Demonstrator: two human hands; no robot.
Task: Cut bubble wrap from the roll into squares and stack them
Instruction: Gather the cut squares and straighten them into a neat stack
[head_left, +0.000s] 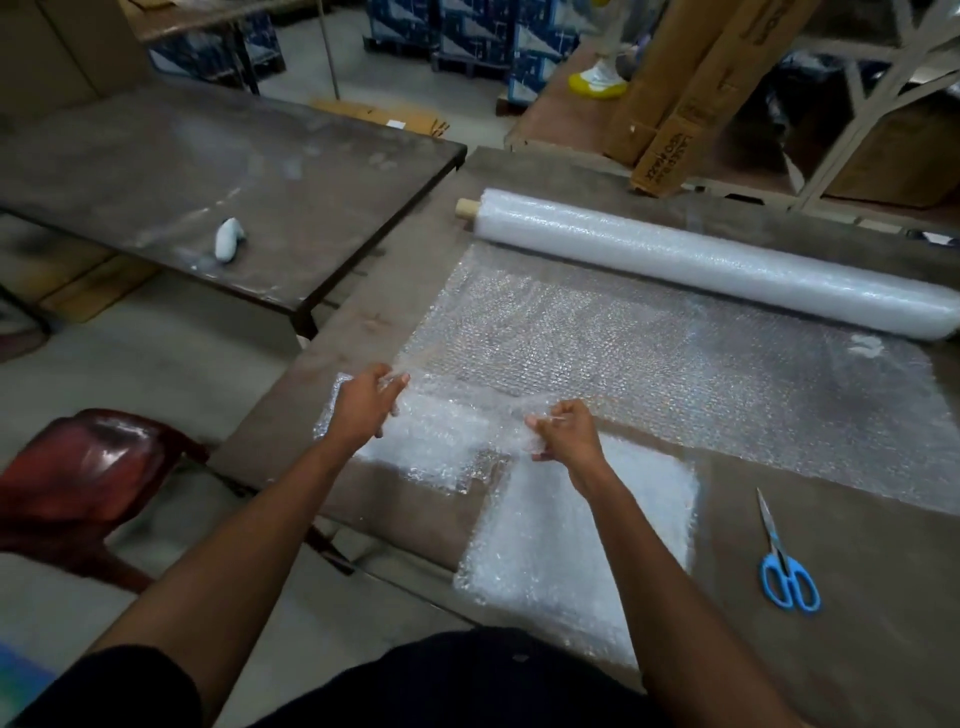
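Observation:
A long roll of bubble wrap (727, 260) lies across the far side of the brown table (857, 597), with a wide sheet (675, 364) unrolled toward me. My left hand (363, 405) grips the near left corner of a cut piece of bubble wrap (447, 431). My right hand (569, 431) pinches the same piece at its right side. The piece hangs slightly crumpled between both hands, just above the table. A stack of cut squares (582, 530) lies flat on the table below my right hand. Blue-handled scissors (784, 566) rest shut on the table to the right.
A second dark table (208, 171) stands to the left with a small white object (228, 239) on it. A red chair (88, 478) sits at my lower left. Cardboard boxes (675, 104) and shelving stand behind the roll.

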